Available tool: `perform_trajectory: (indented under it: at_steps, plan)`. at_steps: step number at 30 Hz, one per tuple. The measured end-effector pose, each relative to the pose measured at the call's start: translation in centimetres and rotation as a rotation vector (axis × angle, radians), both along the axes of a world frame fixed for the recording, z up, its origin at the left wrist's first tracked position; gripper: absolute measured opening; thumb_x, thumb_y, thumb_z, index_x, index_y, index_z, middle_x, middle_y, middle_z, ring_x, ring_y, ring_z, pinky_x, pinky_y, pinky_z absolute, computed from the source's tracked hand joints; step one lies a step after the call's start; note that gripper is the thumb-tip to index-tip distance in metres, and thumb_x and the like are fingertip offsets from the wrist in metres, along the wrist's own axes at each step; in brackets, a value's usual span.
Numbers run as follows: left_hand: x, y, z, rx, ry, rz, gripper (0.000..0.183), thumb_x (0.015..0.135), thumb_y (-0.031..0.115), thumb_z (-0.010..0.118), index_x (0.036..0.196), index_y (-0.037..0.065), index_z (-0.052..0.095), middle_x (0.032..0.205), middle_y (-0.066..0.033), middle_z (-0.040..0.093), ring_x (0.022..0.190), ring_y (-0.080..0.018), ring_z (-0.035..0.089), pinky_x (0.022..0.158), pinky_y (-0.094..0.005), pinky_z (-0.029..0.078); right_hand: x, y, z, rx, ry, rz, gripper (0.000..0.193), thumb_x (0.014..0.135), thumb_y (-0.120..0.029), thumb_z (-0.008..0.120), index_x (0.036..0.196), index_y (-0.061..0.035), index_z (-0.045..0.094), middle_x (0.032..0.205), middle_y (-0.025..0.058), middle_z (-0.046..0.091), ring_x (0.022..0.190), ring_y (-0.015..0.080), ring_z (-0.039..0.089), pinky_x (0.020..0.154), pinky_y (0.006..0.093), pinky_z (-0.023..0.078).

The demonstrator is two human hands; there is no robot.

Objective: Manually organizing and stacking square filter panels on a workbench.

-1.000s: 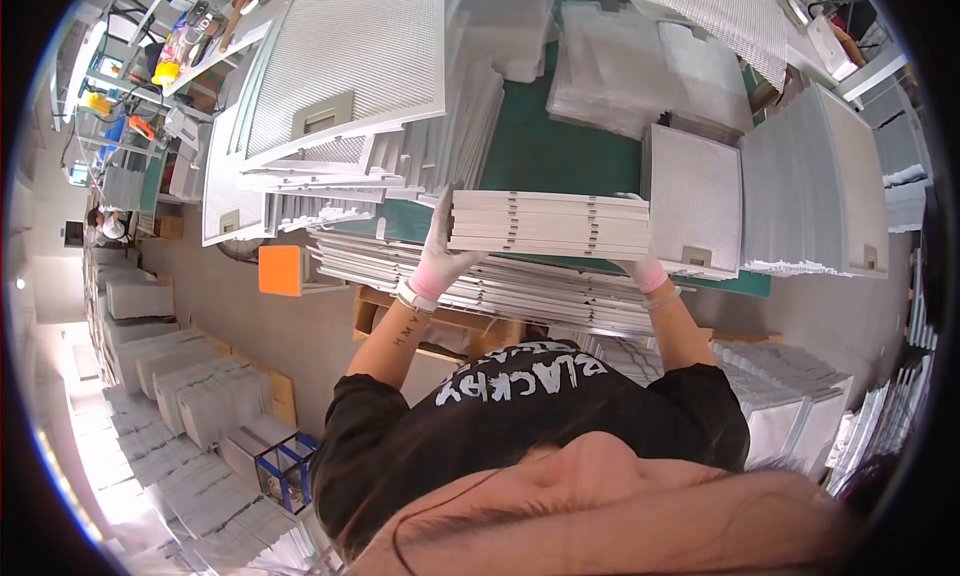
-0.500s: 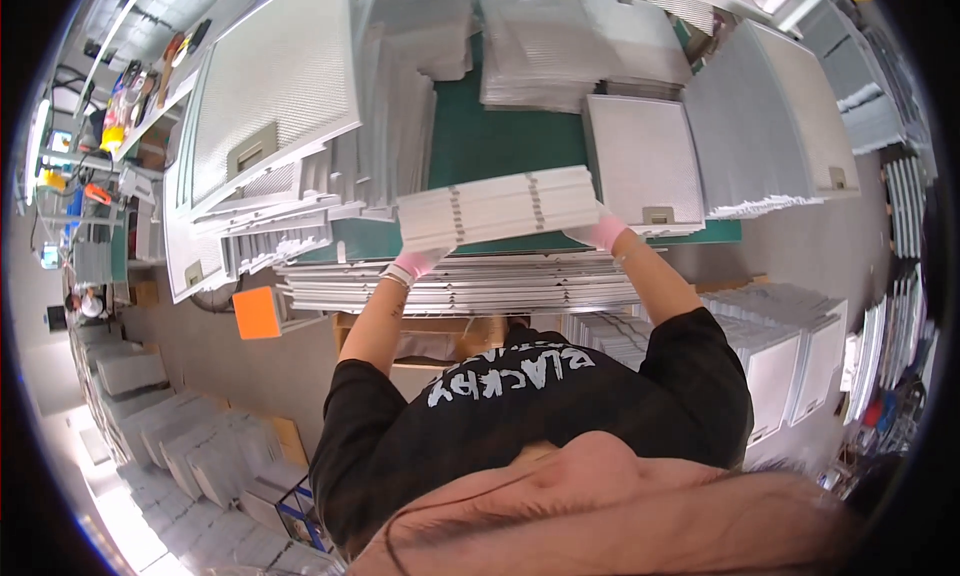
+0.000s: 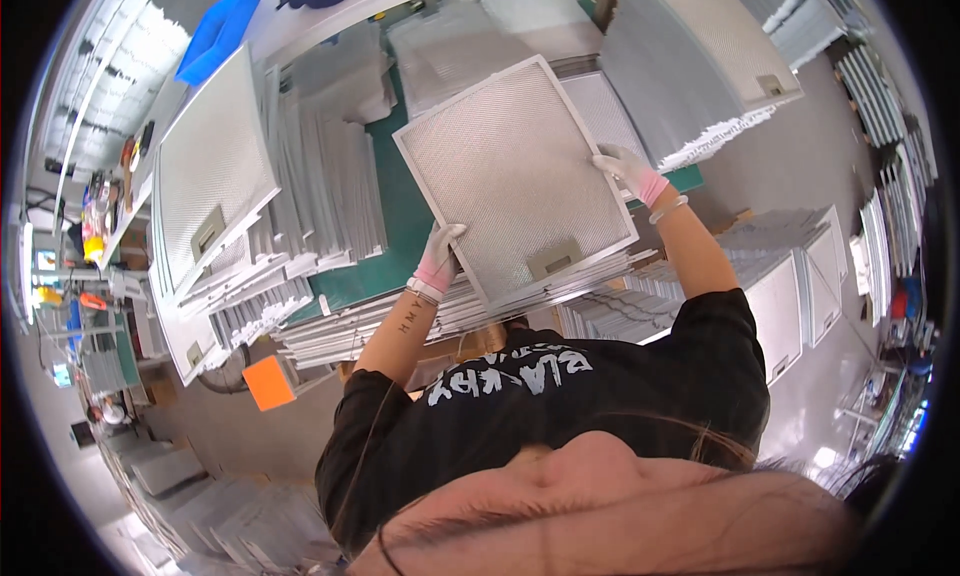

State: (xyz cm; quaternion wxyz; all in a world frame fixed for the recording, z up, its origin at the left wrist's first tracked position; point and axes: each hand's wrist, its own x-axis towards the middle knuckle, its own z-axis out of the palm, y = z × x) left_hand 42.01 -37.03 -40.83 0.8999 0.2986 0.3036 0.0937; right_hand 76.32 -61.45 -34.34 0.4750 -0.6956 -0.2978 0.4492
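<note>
Between my hands is a bundle of rectangular metal mesh filter panels, held tilted with the top panel's mesh face showing. That face has a pale frame and a small recessed handle near its lower edge. My left hand, in a white glove with a pink cuff, grips the left edge low down. My right hand, gloved the same way, is closed on the right edge. The fingers under the panels are hidden, and I cannot tell how many panels the bundle holds. Below it lies a flat stack of panels along the table's near edge.
On the green tabletop, leaning panels stand to the left. A tall stack of panels rises at the right. A blue tray lies at the back left. An orange block stands near the table's front left.
The bundle, seen edge-on before, has turned so its mesh face shows. My right hand has moved up and outward; my left stays low. The view has shifted, tilting the surroundings.
</note>
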Motion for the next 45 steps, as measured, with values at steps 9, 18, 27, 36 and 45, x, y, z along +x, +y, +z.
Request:
perform_trajectory:
  at_steps: [9,18,27,36,45]
  plan:
    - [5.7,-1.5,1.4,0.018,-0.143,0.009,0.036,0.098,0.017,0.057,0.128,-0.004,0.058,0.13,-0.0182,0.063,0.12,-0.0313,0.063,0.105,-0.0481,0.052,-4.2,-8.9,-0.5,0.363,0.943,-0.457,0.079,0.091,-0.039,0.08,0.154,-0.0174,0.036,0.148,0.0166,0.046,0.138,0.0373,0.048,0.113,0.0703,0.037]
    - [22.3,1.0,-1.5,0.085,-0.149,-0.262,0.036,0.096,0.016,0.063,0.127,-0.003,0.059,0.127,-0.0166,0.063,0.119,-0.0266,0.062,0.101,-0.0409,0.052,1.0,-7.8,-4.9,0.261,0.673,-1.141,0.037,0.093,-0.019,0.078,0.121,0.0016,0.064,0.111,0.015,0.064,0.09,0.0287,0.07,0.077,0.0402,0.064]
    - [25.9,0.0,-5.5,0.423,0.006,-0.353,0.044,0.092,0.029,0.072,0.128,0.003,0.065,0.13,-0.0157,0.062,0.122,-0.028,0.06,0.104,-0.0422,0.049,4.5,-9.4,-8.6,0.176,0.585,-1.11,0.048,0.09,-0.028,0.081,0.128,-0.0039,0.064,0.115,0.0125,0.065,0.1,0.0267,0.069,0.081,0.0411,0.062]
    - [26.4,-1.3,-7.3,1.051,0.567,-0.412,0.085,0.084,0.053,0.077,0.144,-0.002,0.052,0.141,-0.0305,0.048,0.129,-0.0458,0.055,0.111,-0.0458,0.046,4.8,-9.6,-9.9,-0.425,0.203,-0.94,0.093,0.083,-0.048,0.081,0.156,-0.0077,0.041,0.159,0.0181,0.043,0.143,0.0361,0.047,0.115,0.0481,0.04]
    - [25.3,-2.8,-12.3,1.233,0.199,-0.513,0.085,0.092,0.022,0.075,0.16,0.004,0.027,0.144,-0.0231,0.055,0.13,-0.0374,0.058,0.11,-0.0422,0.049,7.4,-10.7,-13.2,-0.047,-0.048,-0.868,0.054,0.081,-0.03,0.088,0.118,0.0017,0.064,0.107,0.0085,0.069,0.098,0.0183,0.061,0.093,0.0328,0.048]
